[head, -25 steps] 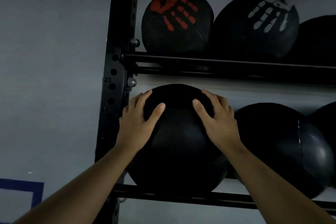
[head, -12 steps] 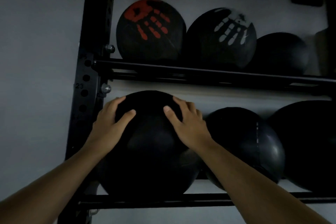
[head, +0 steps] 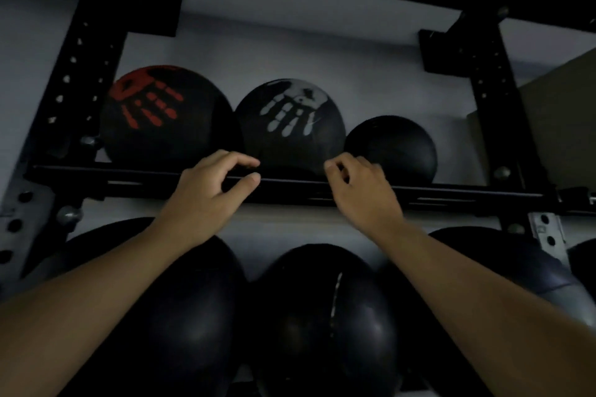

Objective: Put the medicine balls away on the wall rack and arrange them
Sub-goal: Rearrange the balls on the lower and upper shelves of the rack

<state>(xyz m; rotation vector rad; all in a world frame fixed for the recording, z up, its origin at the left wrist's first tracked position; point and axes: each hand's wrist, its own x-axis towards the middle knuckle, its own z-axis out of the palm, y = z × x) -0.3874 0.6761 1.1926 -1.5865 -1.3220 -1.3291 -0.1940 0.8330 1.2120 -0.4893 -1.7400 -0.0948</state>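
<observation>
Three medicine balls occupy the upper tier of the black wall rack [head: 403, 195]: a red-handprint ball [head: 167, 116] at left, a white-handprint ball [head: 290, 121] in the middle, and a smaller plain black ball [head: 392, 147] at right; each touches its neighbour and rests behind the front rail, which presumably keeps them from rolling forward. Three larger balls show on the lower tier: a left ball [head: 193, 309], a seamed middle ball [head: 325, 316], and a greyish right ball [head: 529, 271], all partly covered by the forearms. Left hand [head: 206, 195] and right hand [head: 366, 192] are raised to the level of the upper rail, empty, fingers loosely curled and apart, gripping nothing; they flank the lower part of the white-handprint ball, and whether they touch it or the rail cannot be told. Judged from this posture, the step in hand is adjusting that ball's seating or its printed face; the rack appears largely filled.
</observation>
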